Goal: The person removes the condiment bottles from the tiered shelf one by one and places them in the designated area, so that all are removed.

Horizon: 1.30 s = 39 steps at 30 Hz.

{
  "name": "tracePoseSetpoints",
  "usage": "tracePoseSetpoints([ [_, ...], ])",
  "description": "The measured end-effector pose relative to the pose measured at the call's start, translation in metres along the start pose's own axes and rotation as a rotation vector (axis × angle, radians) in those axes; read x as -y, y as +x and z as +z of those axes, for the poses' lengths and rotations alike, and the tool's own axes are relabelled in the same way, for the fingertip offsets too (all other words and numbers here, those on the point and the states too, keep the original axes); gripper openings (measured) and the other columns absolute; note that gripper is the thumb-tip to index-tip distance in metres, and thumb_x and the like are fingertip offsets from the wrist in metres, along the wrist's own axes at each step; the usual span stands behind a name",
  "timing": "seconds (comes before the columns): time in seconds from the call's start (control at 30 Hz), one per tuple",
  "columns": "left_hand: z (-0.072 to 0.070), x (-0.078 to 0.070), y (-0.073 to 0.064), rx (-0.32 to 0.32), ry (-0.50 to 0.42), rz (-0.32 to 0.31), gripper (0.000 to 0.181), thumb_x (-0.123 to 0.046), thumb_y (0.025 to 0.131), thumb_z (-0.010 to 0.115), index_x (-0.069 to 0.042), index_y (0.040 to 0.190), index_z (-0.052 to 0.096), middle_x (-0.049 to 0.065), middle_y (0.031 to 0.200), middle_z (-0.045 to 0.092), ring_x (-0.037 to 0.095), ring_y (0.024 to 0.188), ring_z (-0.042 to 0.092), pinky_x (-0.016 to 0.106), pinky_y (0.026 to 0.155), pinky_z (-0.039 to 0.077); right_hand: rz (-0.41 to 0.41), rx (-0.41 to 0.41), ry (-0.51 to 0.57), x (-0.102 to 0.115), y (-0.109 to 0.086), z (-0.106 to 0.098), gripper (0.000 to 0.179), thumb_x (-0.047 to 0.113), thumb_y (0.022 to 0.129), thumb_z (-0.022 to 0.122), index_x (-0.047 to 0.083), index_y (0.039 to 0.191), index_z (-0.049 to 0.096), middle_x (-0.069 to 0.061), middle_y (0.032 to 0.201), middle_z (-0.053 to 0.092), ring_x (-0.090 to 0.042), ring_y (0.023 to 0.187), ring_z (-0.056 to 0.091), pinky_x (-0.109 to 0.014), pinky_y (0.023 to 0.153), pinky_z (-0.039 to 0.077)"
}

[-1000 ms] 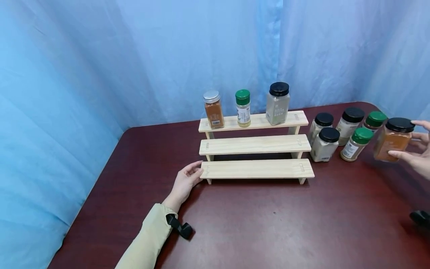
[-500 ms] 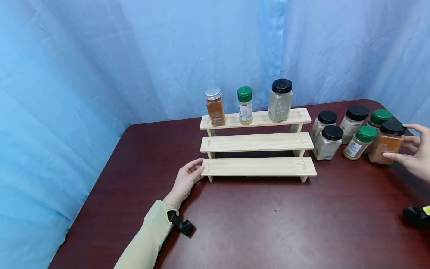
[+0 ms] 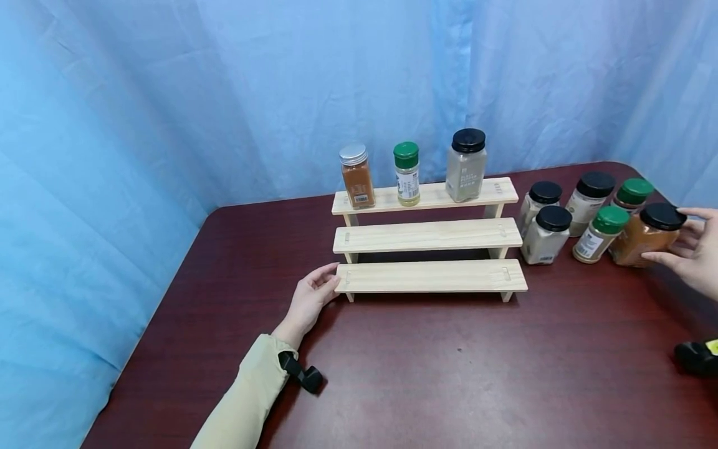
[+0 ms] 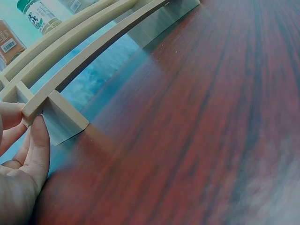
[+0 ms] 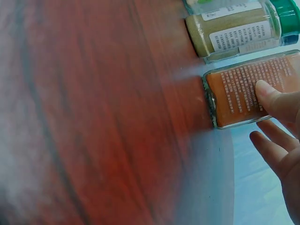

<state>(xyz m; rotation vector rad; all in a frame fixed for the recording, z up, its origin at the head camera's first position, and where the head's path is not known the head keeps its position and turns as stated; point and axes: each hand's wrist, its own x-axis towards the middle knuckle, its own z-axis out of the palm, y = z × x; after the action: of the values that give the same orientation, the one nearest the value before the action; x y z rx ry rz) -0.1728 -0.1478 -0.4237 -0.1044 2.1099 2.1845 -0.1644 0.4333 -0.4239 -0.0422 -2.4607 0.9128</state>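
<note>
My left hand [image 3: 310,300] grips the left end of the lowest step of a pale wooden three-tier spice rack [image 3: 432,276]. In the left wrist view, the thumb and fingers pinch that board's end [image 4: 33,108]. At the far right, my right hand [image 3: 698,252] holds a spice jar of orange powder [image 3: 642,240] with a black lid, thumb on its front. The right wrist view shows the thumb across the printed side of this jar [image 5: 239,91]. It stands beside a green-lidded spice jar [image 3: 597,236], leaning slightly; whether its base touches the table is unclear.
On the top step stand a silver-lidded jar [image 3: 358,181], a green-capped bottle [image 3: 407,178] and a tall black-lidded jar [image 3: 467,168]. Several more jars, among them a white one [image 3: 545,240], crowd the table [image 3: 426,374] right of the rack. Blue curtains [image 3: 280,93] hang behind.
My right hand has brought the orange spice jar left and lower, in among the other jars; over the last half second its lid has tipped rightward. My left hand keeps its grip on the rack.
</note>
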Motion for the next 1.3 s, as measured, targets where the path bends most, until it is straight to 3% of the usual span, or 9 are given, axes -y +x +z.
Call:
tracePoseSetpoints([
  [0.1,0.000,0.000,0.000,0.002,-0.002,0.001,0.039,0.002,0.093,0.053,0.003,0.132,0.051,-0.003,0.085,0.057,0.003,0.073,0.058,0.016,0.066,0.051,-0.013,0.000,-0.002,0.003,0.000,-0.001,0.063,-0.004,0.091,0.051,0.002,0.144,0.017,-0.037,0.127,0.038,0.024,0.113,0.027,-0.019,0.109,0.026],
  [0.27,0.001,-0.001,-0.001,0.010,-0.007,0.013,0.040,0.002,0.093,0.053,0.005,0.133,0.049,-0.003,0.085,0.056,0.003,0.073,0.058,0.016,0.066,0.051,-0.059,-0.022,0.027,0.007,0.003,-0.002,0.061,0.009,0.091,0.051,-0.001,0.143,0.020,0.012,0.119,0.037,0.029,0.099,0.024,-0.007,0.103,0.025],
  [0.33,0.001,0.000,-0.001,0.014,-0.011,0.017,0.040,0.002,0.093,0.053,0.006,0.133,0.048,-0.003,0.085,0.056,0.003,0.073,0.057,0.016,0.066,0.050,-0.074,-0.025,0.033,0.006,0.004,-0.003,0.063,0.017,0.090,0.049,0.000,0.143,0.020,0.020,0.120,0.030,0.029,0.099,0.025,-0.004,0.101,0.025],
  [0.43,0.001,0.000,-0.001,0.021,-0.007,0.021,0.040,0.001,0.093,0.054,0.007,0.133,0.048,-0.004,0.085,0.056,0.002,0.073,0.057,0.016,0.066,0.050,-0.077,-0.013,0.011,0.001,0.005,-0.003,0.061,0.013,0.092,0.048,-0.001,0.143,0.018,-0.007,0.122,0.047,0.017,0.120,0.032,-0.013,0.108,0.024],
  [0.57,0.001,0.001,-0.002,0.024,0.000,0.021,0.041,0.001,0.093,0.054,0.007,0.133,0.048,-0.004,0.086,0.056,0.002,0.072,0.056,0.016,0.066,0.050,-0.060,-0.008,-0.049,-0.026,0.011,0.000,0.062,0.011,0.093,0.050,0.006,0.146,0.018,-0.033,0.123,0.042,0.005,0.125,0.042,-0.016,0.110,0.026],
  [0.77,0.000,0.003,-0.002,0.010,-0.011,0.017,0.040,0.002,0.093,0.054,0.006,0.132,0.049,-0.003,0.085,0.056,0.003,0.073,0.057,0.016,0.066,0.051,-0.027,-0.070,-0.045,-0.067,0.021,0.001,0.076,0.000,0.088,0.059,0.026,0.149,0.022,0.001,0.131,0.043,0.028,0.098,0.029,-0.003,0.097,0.027],
  [0.97,-0.001,0.001,-0.003,0.003,-0.013,0.019,0.039,0.002,0.093,0.053,0.005,0.132,0.050,-0.003,0.085,0.056,0.003,0.073,0.058,0.017,0.067,0.051,-0.012,-0.100,0.011,-0.079,0.029,-0.003,0.069,0.012,0.093,0.056,0.034,0.149,0.023,0.003,0.149,0.035,0.013,0.126,0.035,-0.011,0.102,0.027],
  [1.1,0.000,0.000,-0.003,0.011,-0.016,0.017,0.039,0.002,0.093,0.053,0.005,0.132,0.050,-0.004,0.085,0.057,0.003,0.072,0.058,0.016,0.066,0.050,-0.038,-0.139,0.012,-0.076,0.037,-0.007,0.069,0.015,0.089,0.064,0.033,0.146,0.030,0.017,0.141,0.041,0.016,0.120,0.037,-0.009,0.101,0.030],
  [1.3,-0.001,0.000,-0.001,0.015,-0.017,0.019,0.039,0.002,0.093,0.054,0.007,0.132,0.049,-0.003,0.085,0.057,0.003,0.073,0.058,0.016,0.066,0.050,-0.068,-0.171,-0.013,-0.037,0.042,-0.019,0.065,0.012,0.090,0.062,0.029,0.145,0.034,0.007,0.146,0.040,0.002,0.133,0.035,-0.019,0.111,0.026],
])
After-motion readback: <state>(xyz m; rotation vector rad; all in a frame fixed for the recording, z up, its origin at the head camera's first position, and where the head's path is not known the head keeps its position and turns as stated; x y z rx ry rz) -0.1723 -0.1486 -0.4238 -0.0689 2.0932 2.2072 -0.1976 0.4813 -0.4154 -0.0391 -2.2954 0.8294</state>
